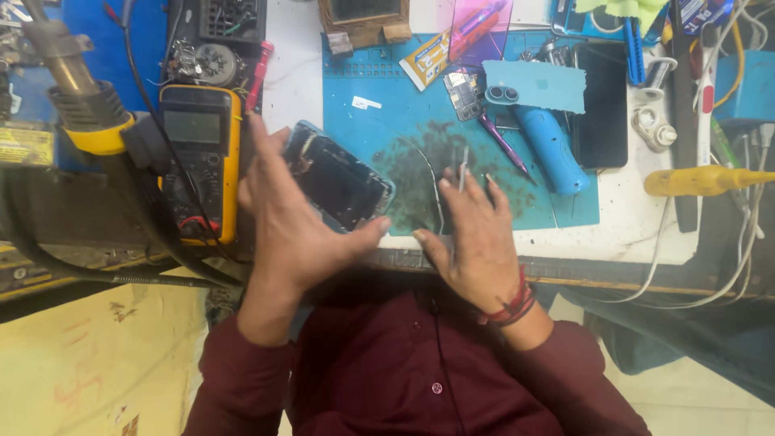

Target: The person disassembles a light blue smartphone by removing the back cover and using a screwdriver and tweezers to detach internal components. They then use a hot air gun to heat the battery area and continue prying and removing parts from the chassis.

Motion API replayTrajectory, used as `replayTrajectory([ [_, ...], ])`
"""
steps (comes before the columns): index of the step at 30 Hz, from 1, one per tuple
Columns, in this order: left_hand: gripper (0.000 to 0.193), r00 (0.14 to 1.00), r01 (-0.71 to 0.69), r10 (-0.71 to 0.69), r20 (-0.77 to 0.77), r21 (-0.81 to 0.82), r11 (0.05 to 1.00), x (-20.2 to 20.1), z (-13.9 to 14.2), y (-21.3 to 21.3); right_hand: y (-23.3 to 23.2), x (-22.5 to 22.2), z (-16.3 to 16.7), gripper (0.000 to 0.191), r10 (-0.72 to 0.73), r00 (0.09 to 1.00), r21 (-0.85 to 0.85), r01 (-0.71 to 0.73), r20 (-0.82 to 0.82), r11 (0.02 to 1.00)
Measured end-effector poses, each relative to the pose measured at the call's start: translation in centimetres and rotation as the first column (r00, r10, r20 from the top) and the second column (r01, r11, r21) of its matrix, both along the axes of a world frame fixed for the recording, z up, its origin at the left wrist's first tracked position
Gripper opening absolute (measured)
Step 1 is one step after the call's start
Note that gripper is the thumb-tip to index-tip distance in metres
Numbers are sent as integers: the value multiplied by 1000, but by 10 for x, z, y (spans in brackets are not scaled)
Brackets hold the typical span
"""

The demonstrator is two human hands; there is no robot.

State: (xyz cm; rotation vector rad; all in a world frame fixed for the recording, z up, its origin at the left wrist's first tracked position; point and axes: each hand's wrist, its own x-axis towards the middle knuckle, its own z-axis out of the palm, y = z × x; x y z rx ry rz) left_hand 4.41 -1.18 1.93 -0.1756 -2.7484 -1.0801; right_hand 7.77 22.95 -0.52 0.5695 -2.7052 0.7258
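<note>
The left hand (pixel 295 226) clasps an opened phone (pixel 339 184) by its long edges, tilted above the worktop (pixel 630 234). The right hand (pixel 476 234) pinches thin tweezers (pixel 462 168) just beside it, over the blue mat (pixel 404 105). The phone looks light, stiff and fragile: grip its frame edges, not the exposed insides.

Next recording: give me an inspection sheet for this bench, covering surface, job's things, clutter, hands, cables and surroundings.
Surface: blue work mat on a white bench, dark smudges mid-mat.
Job's things: opened phone, tilted; tweezers.
Clutter: yellow multimeter, blue tool, dark phone, circuit board, light-blue back cover.
Hands: left hand holds the opened phone; right hand rests on the mat edge, pinching the tweezers.
Cables: white leads at right; black hose at left.
Surroundings: hot-air nozzle top left.
</note>
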Motion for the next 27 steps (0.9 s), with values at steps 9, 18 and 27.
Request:
replayTrajectory([
  [9,149,997,-46,48,-66,33,998,9,-7,-14,2,21,-1,32,170,977,-94,-183,-132,979],
  [18,147,995,-82,84,-49,40,996,12,-11,-22,-10,-4,8,37,225,967,-152,-242,-123,958],
  [27,138,990,-4,50,-132,330,944,15,-6,-41,-63,-23,9,66,481,864,-109,-469,151,877],
])
